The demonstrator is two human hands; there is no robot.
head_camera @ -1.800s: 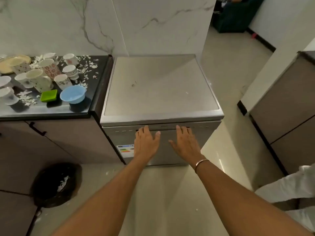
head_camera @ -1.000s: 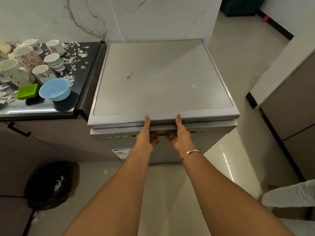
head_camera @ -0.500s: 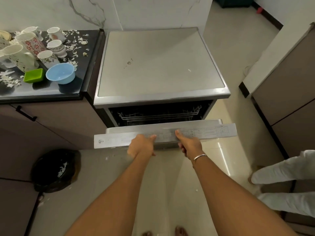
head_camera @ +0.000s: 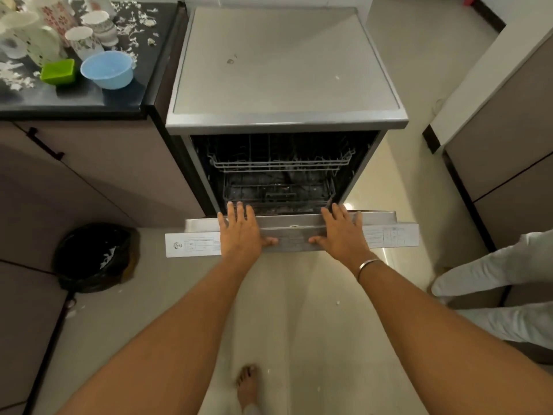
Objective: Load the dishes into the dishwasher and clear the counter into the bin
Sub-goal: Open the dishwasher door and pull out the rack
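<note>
The steel dishwasher stands open, its door lowered far down towards me. My left hand and my right hand lie flat on the door's top edge, fingers straight, thumbs along its front. Inside show the upper wire rack and the lower rack, with no dishes that I can make out. On the black counter at the upper left stand several patterned cups, a blue bowl and a green square dish, among white paper scraps.
A bin lined with a black bag stands on the floor at the left, below the counter cabinets. Another person's white-clad legs are at the right, beside brown cabinets. My bare foot is on the tiled floor.
The dishwasher door went from closed to wide open. My hands moved from gripping its top edge to lying flat on it, following it down.
</note>
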